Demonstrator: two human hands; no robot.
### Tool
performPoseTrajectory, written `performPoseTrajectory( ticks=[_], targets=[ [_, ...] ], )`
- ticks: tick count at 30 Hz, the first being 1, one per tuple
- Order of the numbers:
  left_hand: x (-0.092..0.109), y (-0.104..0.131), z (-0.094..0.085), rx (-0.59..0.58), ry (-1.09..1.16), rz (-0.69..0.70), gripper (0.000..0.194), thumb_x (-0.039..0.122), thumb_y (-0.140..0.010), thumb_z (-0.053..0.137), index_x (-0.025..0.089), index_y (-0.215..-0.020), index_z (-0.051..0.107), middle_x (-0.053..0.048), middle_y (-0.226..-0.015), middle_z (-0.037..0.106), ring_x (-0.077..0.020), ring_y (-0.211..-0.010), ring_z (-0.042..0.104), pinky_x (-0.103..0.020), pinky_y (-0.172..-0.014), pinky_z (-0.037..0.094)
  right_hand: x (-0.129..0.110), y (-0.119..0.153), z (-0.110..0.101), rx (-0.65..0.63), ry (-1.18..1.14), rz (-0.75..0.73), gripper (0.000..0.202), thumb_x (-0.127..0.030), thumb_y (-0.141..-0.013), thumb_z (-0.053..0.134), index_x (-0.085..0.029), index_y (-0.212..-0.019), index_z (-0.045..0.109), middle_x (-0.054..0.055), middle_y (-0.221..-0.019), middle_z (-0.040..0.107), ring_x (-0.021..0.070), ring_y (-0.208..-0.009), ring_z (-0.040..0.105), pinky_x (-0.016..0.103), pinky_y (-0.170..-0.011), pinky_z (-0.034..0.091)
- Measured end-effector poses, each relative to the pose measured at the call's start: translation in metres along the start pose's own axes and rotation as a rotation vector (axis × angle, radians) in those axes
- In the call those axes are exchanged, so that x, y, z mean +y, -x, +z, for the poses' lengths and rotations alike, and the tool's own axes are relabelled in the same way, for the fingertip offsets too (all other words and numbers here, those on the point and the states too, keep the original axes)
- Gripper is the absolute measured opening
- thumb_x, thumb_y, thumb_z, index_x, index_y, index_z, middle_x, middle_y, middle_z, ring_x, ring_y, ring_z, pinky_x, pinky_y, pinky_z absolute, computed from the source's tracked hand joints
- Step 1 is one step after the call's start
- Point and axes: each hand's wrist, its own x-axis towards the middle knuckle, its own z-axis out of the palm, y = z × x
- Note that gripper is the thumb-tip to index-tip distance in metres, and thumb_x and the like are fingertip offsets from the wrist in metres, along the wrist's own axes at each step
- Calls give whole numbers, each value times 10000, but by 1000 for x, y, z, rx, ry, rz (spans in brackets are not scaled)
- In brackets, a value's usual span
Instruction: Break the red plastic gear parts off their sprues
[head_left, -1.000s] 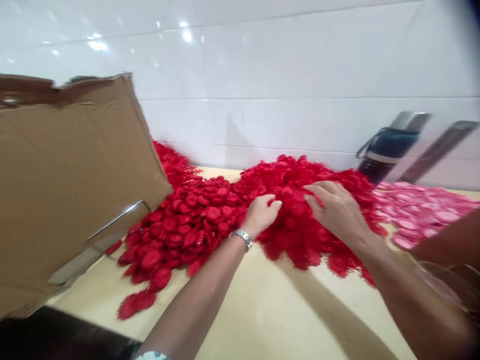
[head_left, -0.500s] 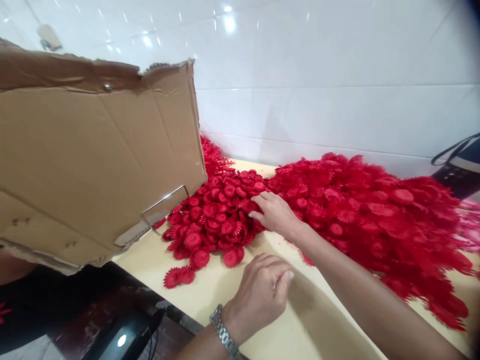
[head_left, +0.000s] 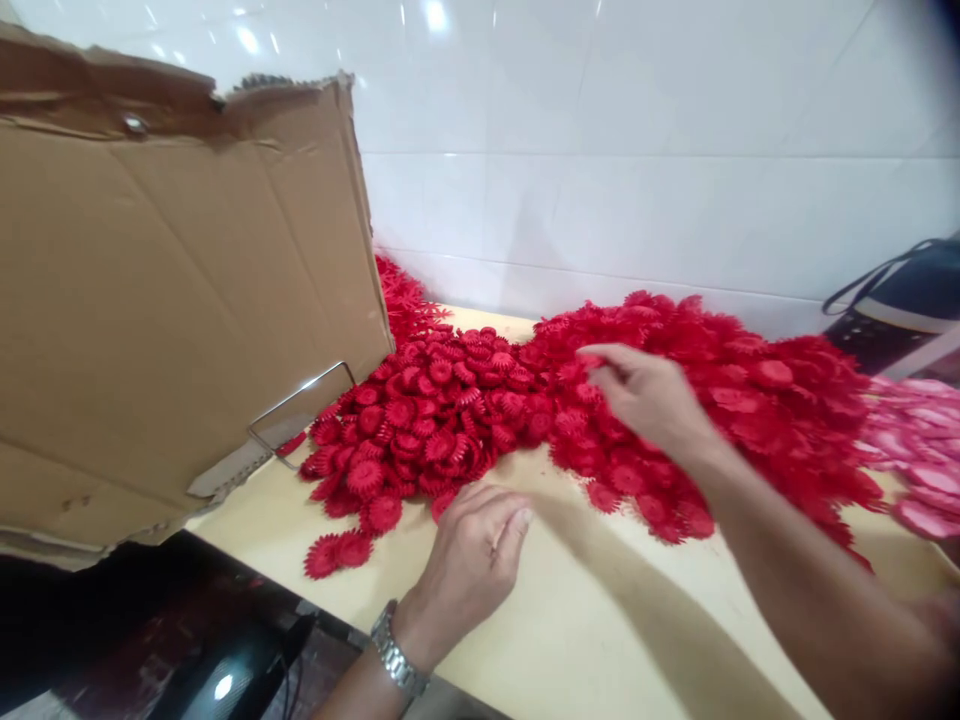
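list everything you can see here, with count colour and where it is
red flower pieces: too many to count, red, heaped across the table from the cardboard to the right
pink flower pieces: a pile, pink, far right edge
cardboard sheet: one, brown, standing at left
metal clip: one, silver, on the cardboard's lower right corner
table: one, pale yellow, under it all
flask: one, dark with a strap, by the wall at right
wall tiles: white, behind
watch: one, silver, left wrist
left hand: curled, on the table at the pile's near edge
right hand: over the red heap, fingertips pinched

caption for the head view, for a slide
Right hand on a pile of red discs; left hand at its edge.
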Motion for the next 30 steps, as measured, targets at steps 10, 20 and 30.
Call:
performPoseTrajectory(
  ticks=[10,20,30],
  targets=[
    [-30,8,-34,295,-336,-47,160,166,-846,474,148,-839,632,-58,-796,627,-181,-777,549,-340,-731,427,27,22,-40,156,556,-293,191,-360,-825,536,-270,-936,663,112,-935,617,348,-943,529,527,-816,387],
    [-31,26,-31,240,-552,-34,161,120,-829,458,154,-784,609,-58,-775,602,-183,-738,519,-346,-692,387,-85,18,106,-345,370,-575,105,-162,-799,549,-144,-762,646,82,-854,563,201,-823,464,314,-699,362],
    [-25,26,-23,240,-551,-24,171,139,-830,465,152,-904,619,-76,-814,622,-199,-786,537,-370,-725,373,-69,16,87,-288,-680,-29,116,-194,-777,531,-152,-673,562,-16,-645,520,104,-611,459,234,-605,360]
  ],
)
